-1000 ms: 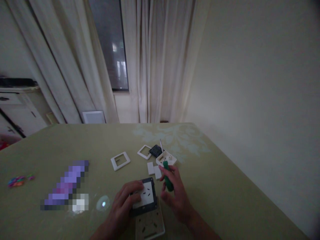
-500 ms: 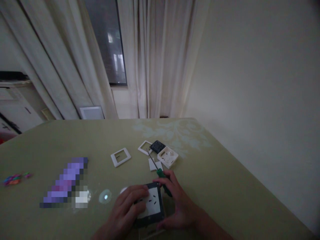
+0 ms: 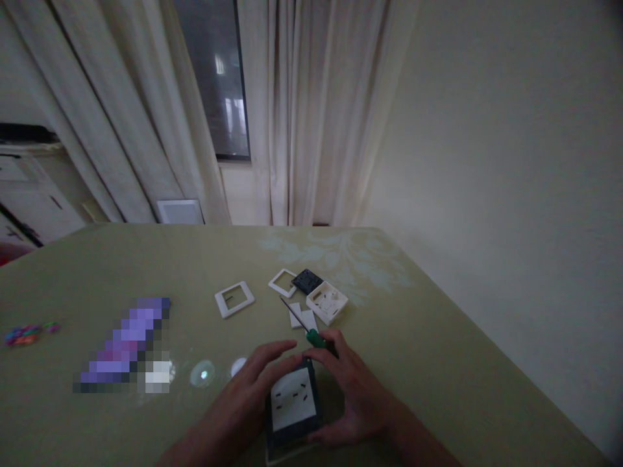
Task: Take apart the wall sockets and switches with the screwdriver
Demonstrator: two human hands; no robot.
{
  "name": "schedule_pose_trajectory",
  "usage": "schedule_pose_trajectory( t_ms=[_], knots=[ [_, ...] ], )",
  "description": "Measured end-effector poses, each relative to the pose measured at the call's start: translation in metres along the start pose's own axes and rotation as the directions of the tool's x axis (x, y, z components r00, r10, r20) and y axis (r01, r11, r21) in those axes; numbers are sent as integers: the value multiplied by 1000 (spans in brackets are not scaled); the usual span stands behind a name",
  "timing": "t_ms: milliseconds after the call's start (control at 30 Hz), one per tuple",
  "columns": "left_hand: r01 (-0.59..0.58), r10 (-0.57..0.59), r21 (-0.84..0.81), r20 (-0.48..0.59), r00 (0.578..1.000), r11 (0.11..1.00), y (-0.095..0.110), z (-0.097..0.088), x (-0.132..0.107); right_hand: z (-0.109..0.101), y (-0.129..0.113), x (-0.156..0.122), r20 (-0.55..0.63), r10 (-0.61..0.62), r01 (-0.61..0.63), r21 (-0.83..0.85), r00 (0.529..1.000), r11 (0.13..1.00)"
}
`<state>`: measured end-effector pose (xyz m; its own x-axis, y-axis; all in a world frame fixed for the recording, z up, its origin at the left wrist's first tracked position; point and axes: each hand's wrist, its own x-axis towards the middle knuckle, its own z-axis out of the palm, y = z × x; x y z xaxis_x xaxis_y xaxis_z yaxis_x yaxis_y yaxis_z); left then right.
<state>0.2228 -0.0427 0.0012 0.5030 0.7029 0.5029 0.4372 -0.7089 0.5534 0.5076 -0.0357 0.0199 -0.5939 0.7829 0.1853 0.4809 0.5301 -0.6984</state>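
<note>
A dark socket module with a white face [image 3: 291, 401] sits near the table's front edge, on top of a white plate whose edge shows below it. My left hand [image 3: 243, 405] grips its left side, fingers curled over the top corner. My right hand [image 3: 353, 395] holds its right side and also keeps a green-handled screwdriver [image 3: 311, 333], whose thin shaft points away to the upper left.
Further back on the olive tablecloth [image 3: 438, 350] lie two white frames [image 3: 234, 298] [image 3: 282, 283], a black module [image 3: 306, 281], a white back box [image 3: 327, 301] and small white covers [image 3: 302, 316]. A blurred purple object [image 3: 124, 340] and colourful bits [image 3: 22, 334] lie left. The table edge runs along the right.
Both hands have closed in on the socket module and turned it a little. The screwdriver, upright in my right hand a second ago, now lies tilted low with its tip pointing left.
</note>
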Motion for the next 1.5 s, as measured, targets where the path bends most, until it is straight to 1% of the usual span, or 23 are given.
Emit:
schedule_pose_trajectory(
  t_ms=[67, 133, 300, 467, 533, 633, 767, 867, 1067, 1133, 1233, 1267, 1300, 1333, 1400, 1433, 1500],
  knots=[
    [98, -92, -102, 61, 994, 990, 3, -7, 3, -4, 1, -1, 24, 7, -7, -17, 1000, 1000],
    [171, -148, -156, 149, 978, 973, 5, -17, 2, -7, 1, -3, 32, 12, -12, -13, 999, 1000],
    [261, -202, -189, 284, 937, 946, 5, -42, 0, -7, 1, -5, 67, 12, -13, 13, 998, 1000],
    [383, -257, -235, 432, 864, 893, -4, -59, 2, -5, -3, -3, 113, 34, -36, 9, 993, 999],
    [429, -281, -240, 472, 836, 871, -8, -60, 2, -5, -4, -2, 132, 51, -53, 6, 990, 999],
    [478, -309, -245, 507, 805, 844, -12, -56, 2, -6, -5, -2, 158, 69, -72, 14, 985, 997],
    [480, -308, -251, 507, 805, 841, -13, -47, 4, -7, -7, -5, 159, 76, -81, 26, 984, 996],
    [487, -299, -277, 517, 802, 828, -12, -45, 6, -7, -8, -7, 162, 84, -90, 35, 983, 995],
    [552, -333, -282, 559, 759, 785, -8, -47, 6, -14, -13, -7, 127, 89, -102, 101, 988, 990],
    [550, -322, -297, 564, 761, 781, -5, -46, 6, -17, -12, -9, 108, 95, -111, 150, 990, 983],
    [532, -302, -298, 566, 767, 793, 1, -42, 7, -19, -7, -12, 15, 89, -90, 275, 996, 957],
    [514, -298, -286, 555, 777, 809, 4, -41, 8, -18, -4, -13, -23, 93, -81, 323, 995, 943],
    [486, -289, -274, 533, 795, 830, 6, -39, 8, -17, -1, -14, -63, 100, -69, 373, 993, 925],
    [448, -274, -265, 503, 820, 854, 8, -38, 9, -16, 3, -14, -102, 107, -52, 433, 989, 900],
    [385, -243, -265, 442, 864, 884, 10, -37, 8, -12, 8, -13, -151, 131, -21, 571, 980, 820],
    [373, -238, -270, 424, 874, 888, 11, -36, 8, -9, 10, -12, -162, 155, -17, 638, 975, 770],
    [388, -251, -282, 420, 872, 877, 11, -36, 7, -4, 12, -10, -160, 224, -34, 738, 961, 674]
  ],
)
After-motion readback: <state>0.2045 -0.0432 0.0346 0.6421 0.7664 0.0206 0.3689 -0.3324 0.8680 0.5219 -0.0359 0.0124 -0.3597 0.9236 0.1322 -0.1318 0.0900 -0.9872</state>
